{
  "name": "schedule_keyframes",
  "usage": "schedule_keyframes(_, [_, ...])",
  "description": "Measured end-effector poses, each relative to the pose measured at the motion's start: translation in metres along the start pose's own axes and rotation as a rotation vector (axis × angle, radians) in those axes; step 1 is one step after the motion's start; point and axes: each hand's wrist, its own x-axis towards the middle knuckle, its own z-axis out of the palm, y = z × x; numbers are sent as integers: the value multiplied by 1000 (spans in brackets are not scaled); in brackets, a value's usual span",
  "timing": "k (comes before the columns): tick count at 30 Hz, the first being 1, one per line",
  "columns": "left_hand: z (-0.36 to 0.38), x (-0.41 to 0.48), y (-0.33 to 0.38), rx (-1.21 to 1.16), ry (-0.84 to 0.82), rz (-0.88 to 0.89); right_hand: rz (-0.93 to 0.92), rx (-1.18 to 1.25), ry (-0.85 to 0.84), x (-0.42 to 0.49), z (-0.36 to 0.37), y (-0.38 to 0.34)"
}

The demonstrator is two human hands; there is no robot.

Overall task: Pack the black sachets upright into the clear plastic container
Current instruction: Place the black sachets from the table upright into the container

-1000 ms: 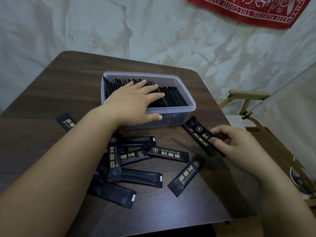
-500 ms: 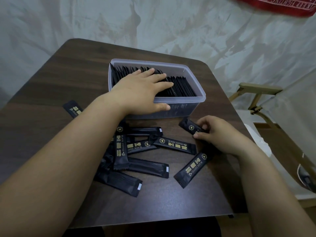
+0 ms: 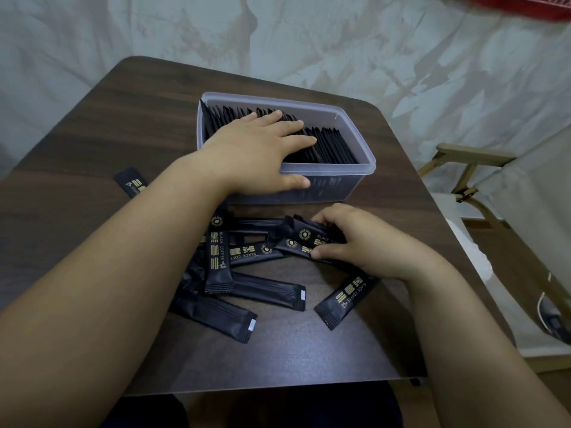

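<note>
A clear plastic container (image 3: pixel 355 118) stands at the middle of the dark table, filled with a row of upright black sachets (image 3: pixel 330 146). My left hand (image 3: pixel 259 149) lies flat over the container's near left part, fingers straight on the sachet tops, thumb along the near rim. In front of the container several loose black sachets (image 3: pixel 265 288) lie in a pile. My right hand (image 3: pixel 355 242) pinches two sachets (image 3: pixel 301 239) at the pile's right side, just above the table.
One sachet (image 3: pixel 133 185) lies apart at the left, another (image 3: pixel 346 299) lies near my right wrist. The dark wooden table (image 3: pixel 123 125) ends close to my body. A wooden folding chair (image 3: pixel 469 168) stands to the right, beside a pale cloth backdrop.
My right hand moved left from the table's right side into the pile, carrying one sachet, and now pinches two together. My left hand stayed on the container. The camera tilted down.
</note>
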Motion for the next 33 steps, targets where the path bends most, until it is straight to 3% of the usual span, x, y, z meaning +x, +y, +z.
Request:
schedule_keyframes(9, [1, 0, 1, 6, -10, -3, -6, -104, -55, 0, 6, -6])
schedule_keyframes(13, [0, -2, 0, 6, -27, -4, 0, 32, -18, -12, -7, -6])
schedule_keyframes(16, [-2, -1, 1, 5, -46, -6, 36, 182, 135, -21, -38, -5])
schedule_keyframes(20, [-3, -1, 1, 12, -55, -8, 78, 387, 510, -3, -76, -5])
schedule_keyframes(25, [-3, -1, 2, 25, -47, -11, 188, 530, 662, 58, -97, -8])
schedule_keyframes(33, [-4, -2, 3, 26, -56, -18, 299, 280, 375, 96, -83, -13])
